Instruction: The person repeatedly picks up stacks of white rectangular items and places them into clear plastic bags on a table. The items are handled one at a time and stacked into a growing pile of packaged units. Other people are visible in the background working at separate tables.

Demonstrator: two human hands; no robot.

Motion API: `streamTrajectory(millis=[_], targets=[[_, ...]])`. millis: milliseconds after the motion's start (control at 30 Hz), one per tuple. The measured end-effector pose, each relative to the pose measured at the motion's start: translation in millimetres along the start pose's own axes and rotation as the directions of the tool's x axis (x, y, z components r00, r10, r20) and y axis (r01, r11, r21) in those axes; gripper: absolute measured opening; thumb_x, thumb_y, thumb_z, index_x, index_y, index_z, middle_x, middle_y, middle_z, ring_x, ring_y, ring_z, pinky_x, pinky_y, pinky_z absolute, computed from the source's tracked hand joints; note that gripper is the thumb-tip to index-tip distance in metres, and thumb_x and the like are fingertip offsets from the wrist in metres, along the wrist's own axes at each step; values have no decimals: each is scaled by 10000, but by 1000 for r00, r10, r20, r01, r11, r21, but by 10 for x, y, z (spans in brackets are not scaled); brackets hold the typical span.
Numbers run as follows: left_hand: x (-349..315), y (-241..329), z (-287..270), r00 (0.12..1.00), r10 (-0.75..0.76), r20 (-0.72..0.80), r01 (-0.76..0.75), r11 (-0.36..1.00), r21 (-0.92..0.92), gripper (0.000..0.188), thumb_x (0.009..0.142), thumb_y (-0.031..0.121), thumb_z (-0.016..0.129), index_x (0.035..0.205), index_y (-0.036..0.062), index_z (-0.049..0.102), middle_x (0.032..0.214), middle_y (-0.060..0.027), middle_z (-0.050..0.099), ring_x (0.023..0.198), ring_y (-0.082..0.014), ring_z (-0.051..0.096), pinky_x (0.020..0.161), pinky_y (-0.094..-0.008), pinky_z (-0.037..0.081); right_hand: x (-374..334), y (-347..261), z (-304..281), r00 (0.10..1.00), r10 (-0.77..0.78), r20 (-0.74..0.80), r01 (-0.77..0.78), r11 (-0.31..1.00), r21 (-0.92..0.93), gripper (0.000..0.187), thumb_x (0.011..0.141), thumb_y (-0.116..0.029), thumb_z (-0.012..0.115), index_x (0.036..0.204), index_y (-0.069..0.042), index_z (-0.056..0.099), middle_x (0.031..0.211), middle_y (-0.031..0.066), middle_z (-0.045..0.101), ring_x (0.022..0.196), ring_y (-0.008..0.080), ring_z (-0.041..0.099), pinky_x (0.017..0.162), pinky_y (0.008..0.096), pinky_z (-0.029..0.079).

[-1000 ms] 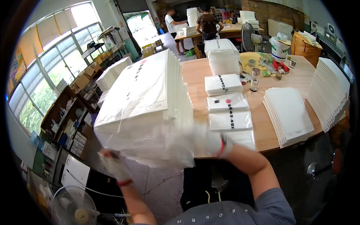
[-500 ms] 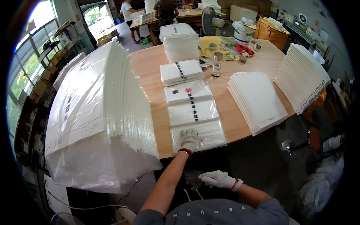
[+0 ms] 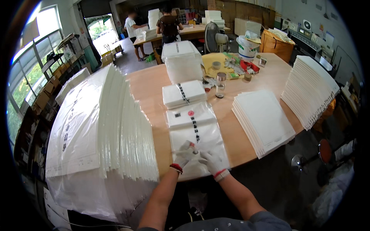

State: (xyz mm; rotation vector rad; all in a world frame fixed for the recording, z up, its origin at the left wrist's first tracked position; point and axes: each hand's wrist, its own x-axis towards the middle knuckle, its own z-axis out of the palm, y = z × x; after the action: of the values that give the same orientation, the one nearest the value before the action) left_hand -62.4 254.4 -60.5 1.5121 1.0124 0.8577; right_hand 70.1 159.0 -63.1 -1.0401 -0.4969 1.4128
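- Workshop windows run down the left of my head-camera view, and two people stand at a far table in the background.
- Closer to me, a pale wooden table carries several white stacks.
- Near its front edge I have a clear plastic bag lying flat, with black characters down its middle and a red round mark toward its far end.
- My left hand, in a white glove with a red cuff, is over the near part of the bag, fingers bent.
- My right hand, gloved likewise, is just beside it, fingers partly curled and pointing at the left; I cannot tell whether either one pinches the plastic.
- To the left I see a large stack of white sheets in clear plastic.
- Beyond the bag sit a low white bundle and a taller wrapped stack.
- On my right are a slanted paper stack and a fanned stack.
- Between these, farther back, stands a lidded clear jar.
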Motion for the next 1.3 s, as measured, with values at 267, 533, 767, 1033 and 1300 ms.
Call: streamTrajectory(millis=[267,533,767,1033,1300], targets=[[43,217,-74,991,-132,-13,121,940,-318,71,903,96,447,941,49,485,761,-55,608,560,-79,451,515,-223,409,-494,-229,16,321,-890,322,580,-84,-810,166,704,-57,664,861,-77,615,949,132,597,838,282,587,723,382,475],[-284,1090,-28,998,51,46,-43,988,-151,297,864,56,531,1152,-8,492,903,-87,672,694,-112,560,641,-242,461,78,-46,274,759,-336,557,483,-282,-829,183,772,-71,595,954,-62,610,879,135,605,794,275,601,751,369,483],[-659,883,27,992,120,24,-116,858,501,515,742,112,687,1193,-32,486,815,-131,619,724,-225,602,696,-331,480,-869,-524,-563,855,-230,465,518,407,-752,184,795,-112,663,948,-14,638,945,123,648,929,224,610,815,323,484],[-1207,1199,21,724,687,-63,-413,505,758,451,730,94,695,1137,14,517,1022,-165,581,973,-339,554,842,-380,456,-723,-1822,-2128,775,-548,314,128,-351,-928,484,760,-369,646,1141,-92,535,942,144,623,872,306,592,754,387,470],[-1250,829,1231,856,38,516,164,926,-340,300,897,107,546,1175,13,490,1114,-105,558,970,-192,574,876,-310,478,-828,-1976,-1789,768,-500,401,28,-599,-800,220,808,-337,596,825,-124,650,771,54,642,655,252,608,591,370,487]])
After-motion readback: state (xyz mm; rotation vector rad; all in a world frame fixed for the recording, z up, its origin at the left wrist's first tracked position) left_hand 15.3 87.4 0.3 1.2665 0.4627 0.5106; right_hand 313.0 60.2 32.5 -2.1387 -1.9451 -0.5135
